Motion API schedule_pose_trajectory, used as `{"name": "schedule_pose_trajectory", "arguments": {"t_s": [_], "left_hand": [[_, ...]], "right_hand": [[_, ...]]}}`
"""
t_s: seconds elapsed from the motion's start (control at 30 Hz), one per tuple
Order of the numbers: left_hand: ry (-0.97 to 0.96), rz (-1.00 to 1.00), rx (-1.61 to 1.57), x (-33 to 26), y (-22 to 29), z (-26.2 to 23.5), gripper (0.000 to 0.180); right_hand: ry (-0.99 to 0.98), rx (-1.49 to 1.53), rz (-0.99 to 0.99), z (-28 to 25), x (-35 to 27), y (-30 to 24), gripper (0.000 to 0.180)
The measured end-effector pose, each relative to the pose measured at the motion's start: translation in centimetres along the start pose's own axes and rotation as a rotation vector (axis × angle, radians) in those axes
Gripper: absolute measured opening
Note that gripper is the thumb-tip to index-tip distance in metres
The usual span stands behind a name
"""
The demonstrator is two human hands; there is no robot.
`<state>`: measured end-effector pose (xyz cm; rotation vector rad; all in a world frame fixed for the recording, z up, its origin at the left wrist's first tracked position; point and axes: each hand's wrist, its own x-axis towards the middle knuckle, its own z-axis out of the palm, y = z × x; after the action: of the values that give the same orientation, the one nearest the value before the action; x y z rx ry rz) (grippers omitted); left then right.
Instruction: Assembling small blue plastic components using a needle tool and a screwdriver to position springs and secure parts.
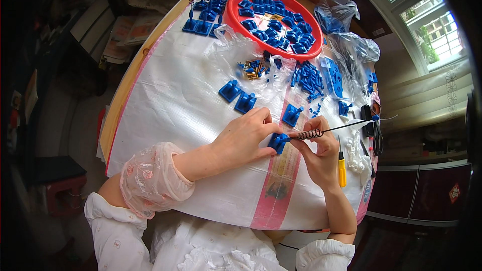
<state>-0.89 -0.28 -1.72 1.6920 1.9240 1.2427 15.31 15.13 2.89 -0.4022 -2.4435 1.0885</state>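
Note:
My left hand (244, 137) pinches a small blue plastic base (276, 143) just above the white sheet's printed pink stripe. In my right hand (322, 156) is a black coiled spring cord (310, 134), gripped by the coil end that meets the base's blue stem. The cord's straight part runs out to the right, towards a thin pale tip. Whether the coil is seated in the stem is hidden by my fingers. A similar blue base with a peg (292, 115) stands just beyond my hands, and two more bases (245, 102) sit to the left of it.
A red basin (231, 17) of blue bases stands at the back. Nearer lie brass pieces (254, 70) in a clear bag and a pile of small blue parts (310, 81). Assembled spring pieces (203, 26) stand back left; a yellow-handled screwdriver (342, 172) lies right of my right hand.

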Motion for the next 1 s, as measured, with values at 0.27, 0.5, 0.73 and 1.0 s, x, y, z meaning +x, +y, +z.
{"name": "schedule_pose_trajectory", "arguments": {"t_s": [0.27, 0.5, 0.73, 1.0], "left_hand": [[-0.005, -0.004, 0.007, 0.06, 0.18, -0.12, 0.040], [-0.019, -0.015, 0.008, 0.06, 0.14, -0.12, 0.041], [-0.021, -0.017, 0.012, 0.07, 0.23, -0.20, 0.042], [-0.019, -0.013, 0.016, 0.08, 0.20, -0.18, 0.041]], "right_hand": [[-0.007, 0.004, -0.015, -0.10, -0.03, 0.18, 0.029], [-0.006, 0.010, -0.021, -0.08, -0.01, 0.22, 0.029], [-0.014, 0.004, -0.017, -0.14, 0.04, 0.09, 0.027], [-0.013, 0.010, -0.014, -0.11, 0.07, -0.03, 0.026]]}}
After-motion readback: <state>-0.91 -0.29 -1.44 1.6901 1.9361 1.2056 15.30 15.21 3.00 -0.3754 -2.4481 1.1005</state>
